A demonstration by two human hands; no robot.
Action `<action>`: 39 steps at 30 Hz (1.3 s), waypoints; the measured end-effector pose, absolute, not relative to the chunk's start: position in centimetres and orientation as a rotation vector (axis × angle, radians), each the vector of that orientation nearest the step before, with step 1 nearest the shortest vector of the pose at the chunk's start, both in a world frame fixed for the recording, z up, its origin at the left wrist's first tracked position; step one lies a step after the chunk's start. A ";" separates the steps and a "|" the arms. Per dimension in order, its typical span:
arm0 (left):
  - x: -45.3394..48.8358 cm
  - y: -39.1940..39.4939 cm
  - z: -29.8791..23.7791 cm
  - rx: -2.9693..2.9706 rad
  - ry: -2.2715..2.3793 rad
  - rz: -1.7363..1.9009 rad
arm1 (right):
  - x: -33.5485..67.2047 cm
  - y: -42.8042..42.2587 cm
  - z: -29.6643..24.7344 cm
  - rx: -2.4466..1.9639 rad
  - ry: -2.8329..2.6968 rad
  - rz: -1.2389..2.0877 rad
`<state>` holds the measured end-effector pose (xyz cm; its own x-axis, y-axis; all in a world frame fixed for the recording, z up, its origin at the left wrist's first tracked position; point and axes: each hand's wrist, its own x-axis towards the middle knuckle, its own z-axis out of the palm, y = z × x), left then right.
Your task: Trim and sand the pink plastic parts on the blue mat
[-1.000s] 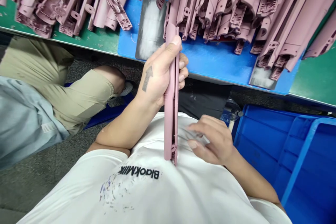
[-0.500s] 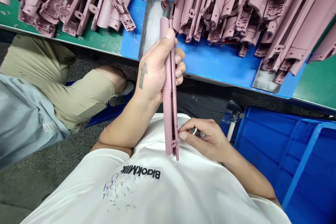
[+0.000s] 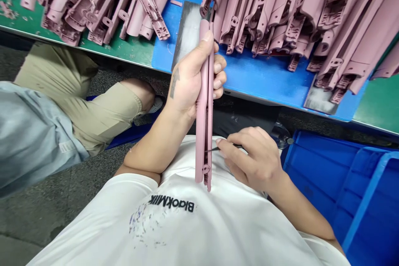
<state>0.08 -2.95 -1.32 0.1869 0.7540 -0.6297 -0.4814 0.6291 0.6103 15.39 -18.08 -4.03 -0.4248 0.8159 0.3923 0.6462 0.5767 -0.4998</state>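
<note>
My left hand [image 3: 196, 75] is wrapped round the upper half of a long pink plastic shell [image 3: 202, 137], held nearly upright in front of my shirt. A narrow slot runs along the shell, with a small holed tab near its lower end. Beside that lower end, my right hand [image 3: 254, 156] is closed on a thin dark pointed tool [image 3: 238, 146]. The tool's tip reaches the slot of the shell; whether it touches the inside I cannot tell. Part of the tool is hidden by the fingers.
Many similar pink shells [image 3: 268, 20] lie heaped on the blue mat [image 3: 258, 77]; another pile [image 3: 102, 8] is at the left. A person in khaki shorts [image 3: 109, 112] sits at my left. Blue crates [image 3: 336, 174] stand at the right, below the table edge.
My right hand has turned over, and the thin tool now points at the slot near the shell's lower end. My left hand keeps its hold; the view has shifted slightly.
</note>
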 end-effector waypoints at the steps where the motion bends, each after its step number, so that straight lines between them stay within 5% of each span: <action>1: 0.0 -2.8 -1.4 0.312 1.055 0.893 | 15.6 -18.4 -3.8 -1.133 -2.225 0.372; 9: -0.1 -2.0 -1.4 0.411 1.041 0.888 | 17.2 -18.9 -2.2 -0.909 -2.209 0.713; 21: 0.0 -1.9 -1.3 0.381 0.980 0.877 | 15.5 -18.0 -3.1 -1.106 -2.227 0.422; 28: 0.2 -1.4 -1.5 0.251 0.965 0.891 | 16.3 -18.5 -2.6 -0.861 -2.203 0.805; 39: 0.0 -1.2 -2.0 0.327 0.840 0.891 | 15.1 -17.1 -4.5 -1.153 -1.783 1.036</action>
<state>0.03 -1.24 -1.95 0.3458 0.7907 -0.5052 -0.5510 0.6069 0.5728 15.15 -17.12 -4.51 -0.3040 0.9384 0.1644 0.3221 0.2637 -0.9092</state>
